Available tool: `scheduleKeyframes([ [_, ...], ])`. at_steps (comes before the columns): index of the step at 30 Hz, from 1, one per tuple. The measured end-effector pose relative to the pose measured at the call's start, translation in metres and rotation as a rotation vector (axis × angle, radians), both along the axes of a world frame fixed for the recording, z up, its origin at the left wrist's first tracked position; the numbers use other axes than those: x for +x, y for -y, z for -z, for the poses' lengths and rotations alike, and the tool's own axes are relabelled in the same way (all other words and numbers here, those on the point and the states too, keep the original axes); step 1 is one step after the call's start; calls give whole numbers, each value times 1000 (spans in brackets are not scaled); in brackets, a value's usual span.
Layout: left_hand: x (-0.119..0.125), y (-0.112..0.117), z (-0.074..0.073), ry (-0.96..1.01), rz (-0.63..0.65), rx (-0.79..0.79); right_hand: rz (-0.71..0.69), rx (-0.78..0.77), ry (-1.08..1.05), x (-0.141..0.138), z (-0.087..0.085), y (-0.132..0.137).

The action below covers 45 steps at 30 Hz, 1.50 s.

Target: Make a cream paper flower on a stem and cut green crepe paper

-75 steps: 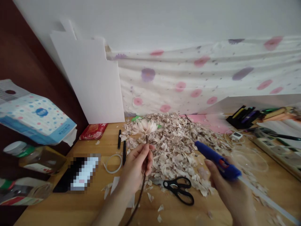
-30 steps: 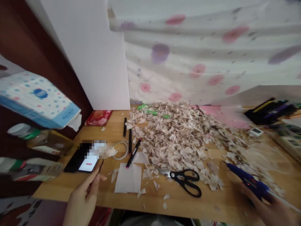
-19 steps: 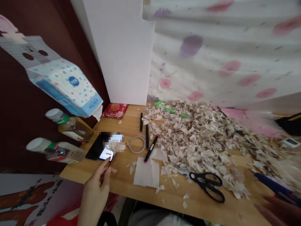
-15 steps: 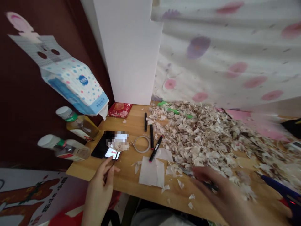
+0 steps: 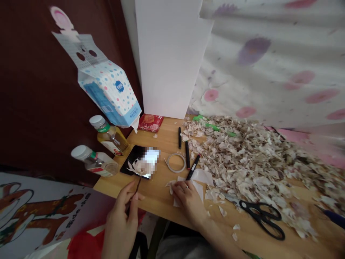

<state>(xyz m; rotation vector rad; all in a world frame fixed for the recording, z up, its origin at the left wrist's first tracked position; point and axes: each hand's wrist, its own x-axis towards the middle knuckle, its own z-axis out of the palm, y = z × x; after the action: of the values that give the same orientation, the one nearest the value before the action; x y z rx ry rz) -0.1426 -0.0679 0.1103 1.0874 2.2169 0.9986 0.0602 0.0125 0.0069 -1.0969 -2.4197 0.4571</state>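
My left hand [image 5: 124, 212] is closed in a pinch on a thin dark stem [image 5: 137, 185] that ends in a pale petal flower [image 5: 138, 168], held over a black phone [image 5: 136, 164] at the table's left end. My right hand [image 5: 188, 198] rests palm down on a white sheet of paper [image 5: 201, 180] near the front edge, fingers curled loosely at the sheet's left edge, holding nothing I can make out. A black marker with a pink end [image 5: 193, 167] lies just beyond it.
A big heap of pale flakes [image 5: 253, 162] covers the table's middle and right. Black scissors [image 5: 262, 217] lie at the front right. Two bottles [image 5: 107, 135] lie at the left edge, with a dotted tissue pack [image 5: 109, 90] above. A tape ring [image 5: 175, 162] and two black pens [image 5: 187, 154] lie nearby.
My right hand put the blue glue gun down at the right and came across to the white paper. My left hand carried the flower stem left to the phone. The view swung left.
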Motion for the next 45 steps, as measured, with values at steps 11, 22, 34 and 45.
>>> scheduleKeyframes([
  [11, 18, -17, 7, 302, 156, 64, 156, 48, -422, 3, -25, 0],
  [22, 57, -37, -14, 180, 342, 93, 192, 312, -470, 33, -115, -3],
  [34, 80, -36, -19, -40, 480, 203, 315, 395, -388, 37, -117, -8],
  [45, 89, -40, -22, -51, 510, 151, 363, 384, -394, 42, -114, -13],
])
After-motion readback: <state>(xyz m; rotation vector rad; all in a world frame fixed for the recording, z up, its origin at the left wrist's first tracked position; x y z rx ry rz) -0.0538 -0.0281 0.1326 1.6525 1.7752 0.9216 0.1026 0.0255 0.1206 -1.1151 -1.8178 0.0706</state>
